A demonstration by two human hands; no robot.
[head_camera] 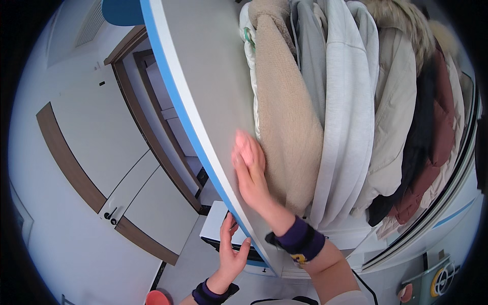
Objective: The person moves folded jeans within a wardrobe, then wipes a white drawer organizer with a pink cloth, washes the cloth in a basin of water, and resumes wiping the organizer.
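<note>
My right hand (251, 179) is pressed round a pink cloth (245, 146) against the grey inner side panel (213, 76) of a wardrobe, beside the hanging clothes. My left hand (233, 244) is lower and to the left, its fingers apart near the blue and white front edge (190, 133) of that panel, and it holds nothing. Closest to the right hand hangs a beige fleece coat (289, 126); light grey sweatshirts (343, 114) hang beside it. Both wrists wear dark purple bands.
Further right hang a fur-trimmed jacket (396, 99) and a dark red padded jacket (442, 129), beside curved-looking door tracks. At left stands a white and brown door (95, 145). Below are a white-topped cabinet (213, 223), a red bucket (157, 298) and a wheeled-looking object (444, 280).
</note>
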